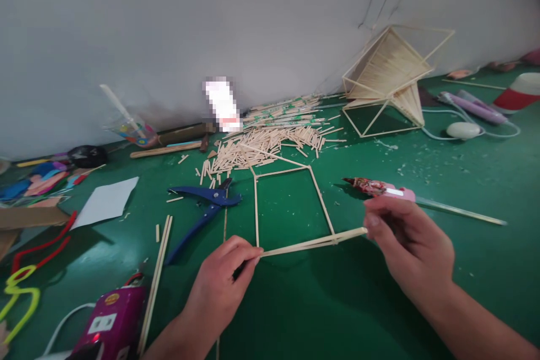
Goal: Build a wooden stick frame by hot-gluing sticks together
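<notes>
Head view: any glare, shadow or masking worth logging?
Head view: pale sheen on the green table at left; head view: soft shadow below the held thin stick; head view: a bright rectangle near the wall is pixelated, hiding its detail.

Got a white paper sheet on the left, cardboard just beside. Nearer: red strand, looped yellow strand. Farther left: pile of coloured scraps, black bundle. Far side, by grey wall: clear cup with coloured marks, then bright pixelated object, can't identify. Far right: red-and-white container.
</notes>
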`<state>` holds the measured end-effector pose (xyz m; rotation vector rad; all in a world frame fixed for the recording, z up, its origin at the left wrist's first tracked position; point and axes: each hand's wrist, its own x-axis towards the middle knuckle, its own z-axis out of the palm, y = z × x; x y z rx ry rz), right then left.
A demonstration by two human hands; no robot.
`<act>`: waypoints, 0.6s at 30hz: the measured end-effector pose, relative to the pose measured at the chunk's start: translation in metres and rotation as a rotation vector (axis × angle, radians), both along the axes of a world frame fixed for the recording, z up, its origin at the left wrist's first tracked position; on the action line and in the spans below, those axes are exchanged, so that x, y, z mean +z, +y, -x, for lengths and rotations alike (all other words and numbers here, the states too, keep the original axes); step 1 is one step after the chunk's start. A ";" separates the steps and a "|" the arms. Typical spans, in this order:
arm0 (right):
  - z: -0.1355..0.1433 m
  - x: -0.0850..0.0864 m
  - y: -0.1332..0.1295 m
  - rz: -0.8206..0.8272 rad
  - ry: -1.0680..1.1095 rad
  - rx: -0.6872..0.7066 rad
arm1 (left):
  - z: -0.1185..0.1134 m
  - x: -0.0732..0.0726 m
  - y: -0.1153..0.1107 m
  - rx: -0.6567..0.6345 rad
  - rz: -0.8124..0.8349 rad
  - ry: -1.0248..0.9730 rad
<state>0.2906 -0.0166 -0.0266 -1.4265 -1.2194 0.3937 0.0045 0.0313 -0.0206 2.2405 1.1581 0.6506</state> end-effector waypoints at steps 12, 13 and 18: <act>-0.002 -0.004 0.001 -0.007 -0.016 0.053 | 0.001 0.000 0.000 0.009 -0.004 0.016; -0.002 -0.003 0.000 -0.015 -0.014 0.054 | 0.001 0.000 -0.001 0.012 -0.010 0.017; -0.001 0.001 -0.001 -0.065 0.028 0.059 | 0.000 0.001 -0.002 0.018 -0.028 0.020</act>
